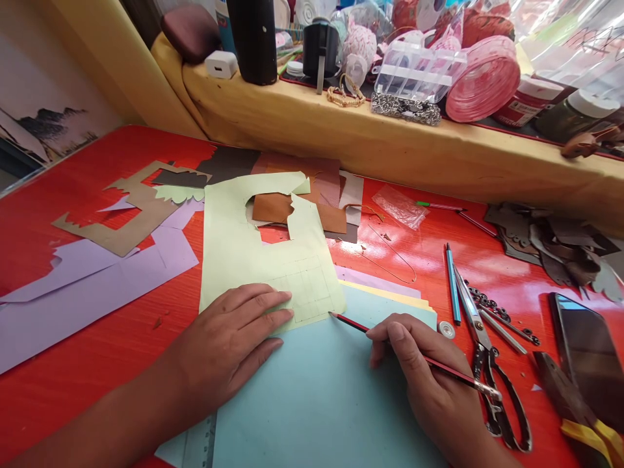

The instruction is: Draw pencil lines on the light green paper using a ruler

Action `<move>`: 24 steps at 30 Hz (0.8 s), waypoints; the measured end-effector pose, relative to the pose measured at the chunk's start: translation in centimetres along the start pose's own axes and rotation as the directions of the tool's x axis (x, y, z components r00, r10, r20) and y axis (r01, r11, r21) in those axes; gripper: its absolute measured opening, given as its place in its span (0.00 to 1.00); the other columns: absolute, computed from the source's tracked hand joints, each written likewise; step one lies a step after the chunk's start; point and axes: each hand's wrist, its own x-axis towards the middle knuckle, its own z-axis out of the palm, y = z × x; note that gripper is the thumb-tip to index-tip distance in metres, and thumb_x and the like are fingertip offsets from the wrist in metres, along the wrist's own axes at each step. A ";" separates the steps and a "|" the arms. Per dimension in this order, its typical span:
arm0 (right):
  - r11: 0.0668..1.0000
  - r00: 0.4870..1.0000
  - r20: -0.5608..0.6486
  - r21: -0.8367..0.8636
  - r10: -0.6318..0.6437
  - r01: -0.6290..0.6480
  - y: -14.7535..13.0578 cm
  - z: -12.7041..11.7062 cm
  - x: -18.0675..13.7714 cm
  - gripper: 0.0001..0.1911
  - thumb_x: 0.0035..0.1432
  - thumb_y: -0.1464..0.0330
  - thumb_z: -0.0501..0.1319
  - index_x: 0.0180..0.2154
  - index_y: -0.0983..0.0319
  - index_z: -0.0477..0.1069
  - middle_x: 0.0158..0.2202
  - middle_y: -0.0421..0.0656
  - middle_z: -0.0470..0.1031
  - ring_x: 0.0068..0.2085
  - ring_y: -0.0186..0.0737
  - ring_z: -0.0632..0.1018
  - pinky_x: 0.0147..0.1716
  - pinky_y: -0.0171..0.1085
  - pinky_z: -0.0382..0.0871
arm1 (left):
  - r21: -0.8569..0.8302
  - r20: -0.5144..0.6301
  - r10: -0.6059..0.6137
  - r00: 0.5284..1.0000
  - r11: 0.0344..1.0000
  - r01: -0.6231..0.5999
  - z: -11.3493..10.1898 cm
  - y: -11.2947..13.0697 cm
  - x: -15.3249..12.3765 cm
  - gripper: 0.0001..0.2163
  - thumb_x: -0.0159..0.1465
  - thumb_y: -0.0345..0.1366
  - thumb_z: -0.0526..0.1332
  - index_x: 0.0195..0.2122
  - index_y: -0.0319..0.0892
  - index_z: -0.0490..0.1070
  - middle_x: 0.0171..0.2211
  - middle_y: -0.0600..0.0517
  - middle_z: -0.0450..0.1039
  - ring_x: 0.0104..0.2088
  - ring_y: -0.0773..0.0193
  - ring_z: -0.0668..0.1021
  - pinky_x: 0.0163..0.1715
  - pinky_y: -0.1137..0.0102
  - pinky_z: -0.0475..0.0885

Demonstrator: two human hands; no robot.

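Note:
My left hand (pixel 244 331) lies flat, fingers stretched out, on a pale green sheet of paper (pixel 234 260). Thin pencil lines form a grid of boxes on the sheet's lower right, and a ragged hole is cut in its upper part. In my right hand (pixel 424 370) is a dark pencil with red stripes (pixel 353 323), its tip at the green sheet's lower right corner. Both hands are over a light blue sheet (pixel 312 403), which lies under the green one. Part of a clear ruler (pixel 210 439) shows by my left wrist.
Scissors (pixel 480 331), a blue pen (pixel 452 286), yellow-handled cutters (pixel 570 396) and a phone (pixel 589 351) lie on the right. Purple paper (pixel 97 292) and a brown cut piece (pixel 121 227) are on the left. Leather scraps (pixel 550 240) lie back right, below a crowded ledge (pixel 302 123).

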 end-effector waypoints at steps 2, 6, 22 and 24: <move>1.000 1.000 0.002 0.008 0.001 -0.001 0.0 0.0 0.0 0.19 0.81 0.61 0.59 0.36 0.55 0.83 0.26 0.37 0.80 0.28 0.36 0.80 0.29 0.32 0.73 | 0.000 -0.002 0.002 1.000 1.000 -0.002 0.0 0.0 0.0 0.13 0.82 0.35 0.56 0.62 0.46 0.76 0.65 0.52 0.78 0.66 0.56 0.73 0.66 0.63 0.68; 0.999 0.999 -0.039 0.043 0.004 -0.002 0.0 -0.2 -0.3 0.19 0.81 0.60 0.59 0.37 0.55 0.83 0.26 0.38 0.81 0.28 0.37 0.80 0.29 0.33 0.74 | -0.004 -0.012 0.008 1.000 1.000 -0.008 0.0 0.0 0.1 0.13 0.82 0.35 0.56 0.61 0.45 0.77 0.64 0.51 0.79 0.65 0.55 0.74 0.65 0.63 0.69; 0.998 0.999 -0.007 0.055 0.034 -0.034 0.1 -0.1 -0.2 0.21 0.81 0.58 0.59 0.36 0.57 0.83 0.25 0.40 0.79 0.27 0.40 0.80 0.28 0.36 0.73 | -0.024 -0.005 -0.019 1.000 1.000 0.019 0.0 0.0 0.0 0.14 0.81 0.35 0.57 0.62 0.47 0.78 0.64 0.50 0.79 0.65 0.53 0.76 0.64 0.61 0.73; 0.998 1.000 -0.004 0.055 0.031 -0.031 0.2 -0.1 -0.2 0.21 0.81 0.58 0.59 0.37 0.57 0.84 0.25 0.40 0.79 0.27 0.40 0.80 0.28 0.36 0.74 | -0.026 -0.010 -0.011 1.000 1.000 0.011 0.0 0.0 0.0 0.13 0.81 0.35 0.57 0.61 0.47 0.78 0.64 0.50 0.79 0.65 0.53 0.76 0.64 0.61 0.73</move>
